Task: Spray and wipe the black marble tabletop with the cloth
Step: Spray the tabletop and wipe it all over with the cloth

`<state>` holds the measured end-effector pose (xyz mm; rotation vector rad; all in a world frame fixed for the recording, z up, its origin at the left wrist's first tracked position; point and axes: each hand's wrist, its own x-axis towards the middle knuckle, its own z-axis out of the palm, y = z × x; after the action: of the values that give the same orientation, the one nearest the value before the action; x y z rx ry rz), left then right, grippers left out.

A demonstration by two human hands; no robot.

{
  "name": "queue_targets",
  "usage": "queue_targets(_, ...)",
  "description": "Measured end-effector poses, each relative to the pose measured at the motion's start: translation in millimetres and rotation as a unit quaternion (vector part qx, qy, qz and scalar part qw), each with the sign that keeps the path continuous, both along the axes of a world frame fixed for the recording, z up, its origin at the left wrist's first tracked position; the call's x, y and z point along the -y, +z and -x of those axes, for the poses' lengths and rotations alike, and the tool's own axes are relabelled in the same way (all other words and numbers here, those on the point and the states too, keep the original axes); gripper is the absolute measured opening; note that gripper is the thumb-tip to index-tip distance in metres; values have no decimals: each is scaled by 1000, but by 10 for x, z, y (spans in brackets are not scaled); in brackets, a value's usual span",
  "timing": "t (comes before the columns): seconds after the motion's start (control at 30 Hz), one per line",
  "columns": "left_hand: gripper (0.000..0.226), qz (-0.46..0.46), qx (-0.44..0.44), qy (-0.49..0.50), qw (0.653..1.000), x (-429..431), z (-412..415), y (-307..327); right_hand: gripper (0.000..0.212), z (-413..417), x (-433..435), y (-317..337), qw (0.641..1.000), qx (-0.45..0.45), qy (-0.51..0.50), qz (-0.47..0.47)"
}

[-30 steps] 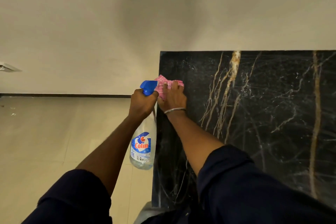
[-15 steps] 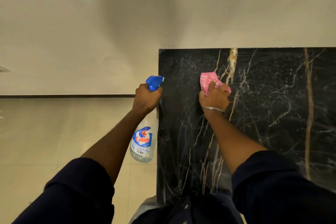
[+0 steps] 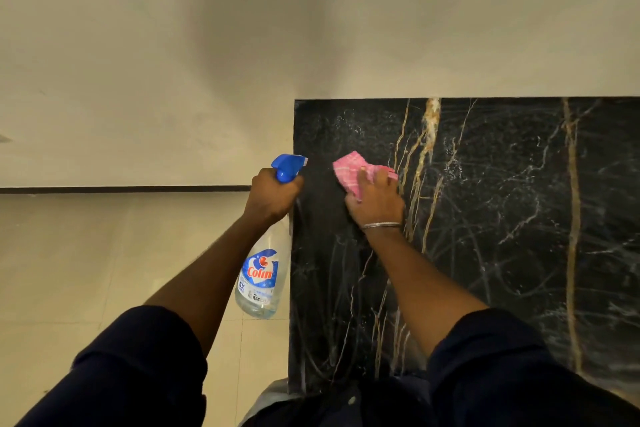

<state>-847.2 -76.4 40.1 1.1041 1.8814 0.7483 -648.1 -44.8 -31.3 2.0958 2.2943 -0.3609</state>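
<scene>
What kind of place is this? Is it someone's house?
Probably a room indoors, maybe in a home, though I can't be sure. There's a black marble tabletop against a plain cream wall, a pale tiled floor beside it, and someone cleaning with a spray bottle and pink cloth.

Dim warm light, soft wall [image 3: 242, 45] shadow, wide-angle bending.

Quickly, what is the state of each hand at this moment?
Left hand: grips the spray bottle by its neck.
Right hand: presses the pink cloth on the black marble tabletop, fingers partly curled on it.
</scene>
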Motion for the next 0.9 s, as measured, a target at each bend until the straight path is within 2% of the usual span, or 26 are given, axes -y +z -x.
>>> queue_targets(0.03,11,2,0,-4,1000,11,-18,6,61,-183,-41,-3,999,-32,-21,-11)
queue_targets(0.1,11,7,1,-15,1000,25,-74,32,55,-497,-128,18,984,-167,-64,-8)
queue_targets(0.13,11,9,1,-21,1000,29,-102,44,49,-599,-166,58,962,-258,-89,13)
queue_targets(0.17,11,11,2,-26,1000,38,-136,59,43,-668,-178,142,923,-358,-134,44)
queue_targets(0.2,11,12,2,-33,999,48,-170,77,34,-724,-189,219,861,-460,-203,73)
queue_targets(0.27,11,8,8,-49,999,63,-236,120,22,-800,-180,341,681,-623,-357,145)
queue_targets(0.3,10,5,16,-57,998,75,-260,136,29,-829,-160,347,595,-677,-399,170)
queue_targets(0.33,10,0,26,-64,998,85,-286,159,39,-838,-131,348,534,-713,-416,182)
queue_targets(0.4,10,-8,42,-74,996,103,-345,213,49,-777,-55,365,445,-771,-411,196)
queue_targets(0.47,11,-11,48,-80,996,114,-403,274,51,-626,29,396,391,-803,-400,205)
queue_targets(0.53,10,-16,41,-90,995,139,-459,340,53,-469,93,423,374,-809,-397,217)
queue_targets(0.67,12,-35,23,-112,993,211,-526,434,53,-333,145,458,365,-812,-394,228)
queue_targets(0.8,23,-43,31,-104,993,263,-513,448,52,-341,174,468,368,-813,-390,228)
queue_targets(0.9,21,-45,33,-104,993,305,-527,462,54,-357,200,457,377,-808,-389,231)
